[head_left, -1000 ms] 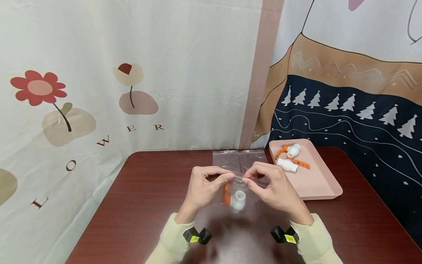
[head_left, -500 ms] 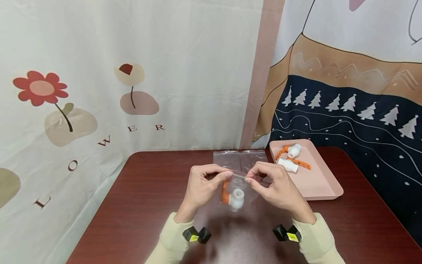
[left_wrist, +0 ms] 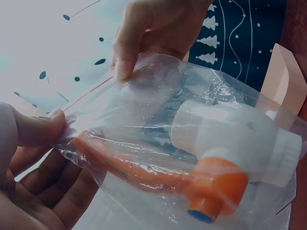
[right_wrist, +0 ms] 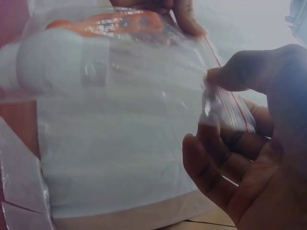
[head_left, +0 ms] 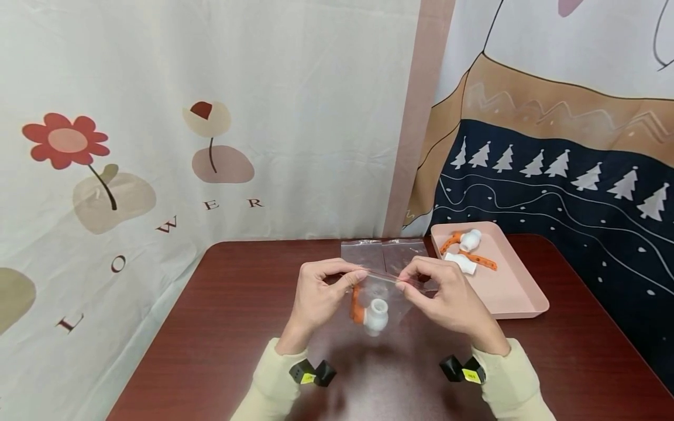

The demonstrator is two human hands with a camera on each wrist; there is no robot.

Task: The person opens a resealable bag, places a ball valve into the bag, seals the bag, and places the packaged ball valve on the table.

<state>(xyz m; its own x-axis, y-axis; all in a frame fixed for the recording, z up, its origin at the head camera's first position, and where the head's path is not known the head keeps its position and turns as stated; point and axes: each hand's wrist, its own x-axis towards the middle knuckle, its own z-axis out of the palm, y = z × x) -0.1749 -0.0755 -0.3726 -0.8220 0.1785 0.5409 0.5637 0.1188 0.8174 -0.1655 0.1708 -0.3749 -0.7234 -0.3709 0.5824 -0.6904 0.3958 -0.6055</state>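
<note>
Here's the clear bag (left_wrist: 148,96), glossy and crinkled, a red line along its mouth, held up over the table (head_left: 221,316): left hand (head_left: 318,295) pinching one side, right hand (head_left: 447,295) pinching the other! Inside, a rounded white valve (left_wrist: 228,132), orange handle (left_wrist: 132,175) attached; seal closed? Hard to tell.

Valve (left_wrist: 223,148) in bag (left_wrist: 148,91) (2 in tray (head_left: 511,286), right).

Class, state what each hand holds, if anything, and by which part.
The left hand and right hand both pinch the clear plastic bag along its red-lined top edge, at separate places.
</note>
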